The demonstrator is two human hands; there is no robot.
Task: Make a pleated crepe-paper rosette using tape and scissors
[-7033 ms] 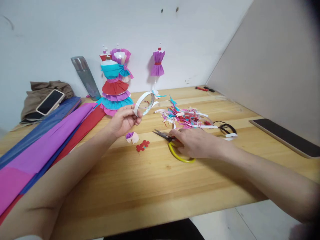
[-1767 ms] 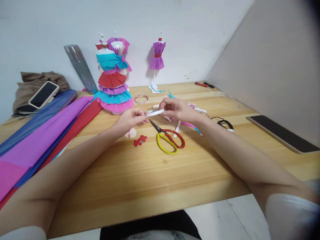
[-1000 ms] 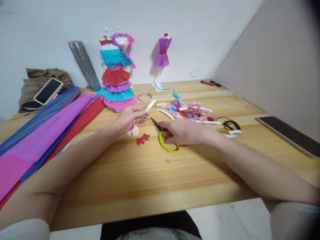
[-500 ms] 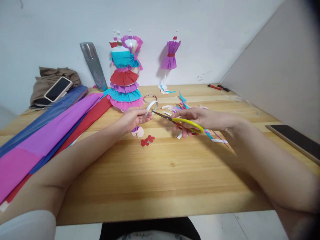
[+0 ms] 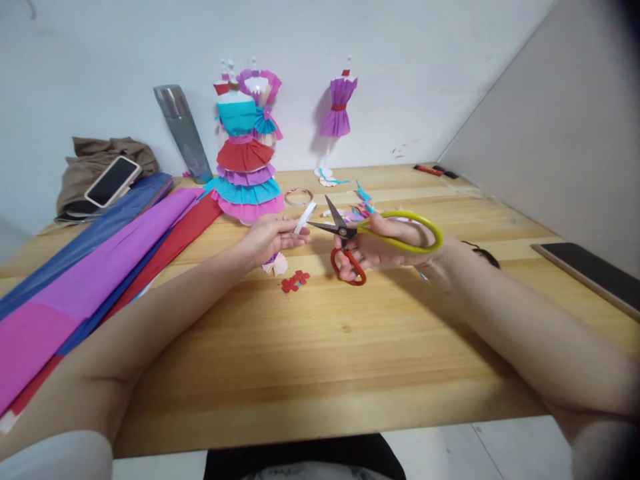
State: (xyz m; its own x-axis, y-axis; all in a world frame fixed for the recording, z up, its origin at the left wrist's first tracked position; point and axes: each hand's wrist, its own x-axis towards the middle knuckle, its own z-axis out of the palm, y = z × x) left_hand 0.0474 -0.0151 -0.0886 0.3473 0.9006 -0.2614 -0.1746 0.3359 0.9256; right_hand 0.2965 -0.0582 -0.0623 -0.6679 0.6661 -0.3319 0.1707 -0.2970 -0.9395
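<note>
A short white strip (image 5: 305, 218) is pinched between the thumb and fingers of my left hand (image 5: 274, 239). My right hand (image 5: 383, 248) grips scissors (image 5: 345, 232) with one yellow and one red handle loop. Their blades are spread apart and point left, the lower tip close beside the strip. Below my left hand lie a pale and purple pleated paper piece (image 5: 275, 264) and red paper flowers (image 5: 295, 281). A tape ring (image 5: 299, 197) rests on the table behind the strip.
Dressed paper-clad figures (image 5: 245, 157) and a purple-dressed one (image 5: 340, 110) stand by the wall. Rolled coloured sheets (image 5: 95, 267), a bottle (image 5: 185, 137) and a phone (image 5: 113, 181) are left. Paper scraps (image 5: 364, 195) lie behind my right hand; another phone (image 5: 590, 270) is right.
The scissors have gone from nearly closed to wide apart, and my right hand has turned. The white piece, looped before, now looks like a short straight strip.
</note>
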